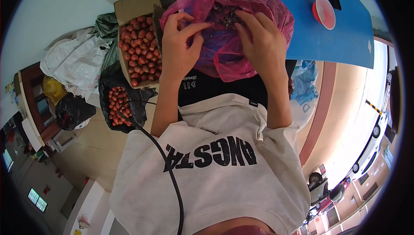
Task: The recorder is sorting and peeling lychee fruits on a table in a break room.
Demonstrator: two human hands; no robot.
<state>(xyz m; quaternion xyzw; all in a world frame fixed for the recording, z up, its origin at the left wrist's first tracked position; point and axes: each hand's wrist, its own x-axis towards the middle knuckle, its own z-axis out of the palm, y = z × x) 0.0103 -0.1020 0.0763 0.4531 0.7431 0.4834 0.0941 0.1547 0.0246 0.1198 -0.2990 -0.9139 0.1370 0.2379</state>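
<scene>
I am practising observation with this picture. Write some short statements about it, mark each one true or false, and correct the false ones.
1. The left hand and the right hand are both at the pink bag. True.
2. A cardboard box holds many reddish, roundish items. True.
3. The cardboard box stands to the right of the pink bag. False: it stands to the left.
4. A small bowl rests on the blue table. True.
5. The right hand holds the small bowl. False: neither hand touches it.
6. The material inside the pink bag is bright yellow. False: it is mostly dark material, too unclear to identify.
</scene>
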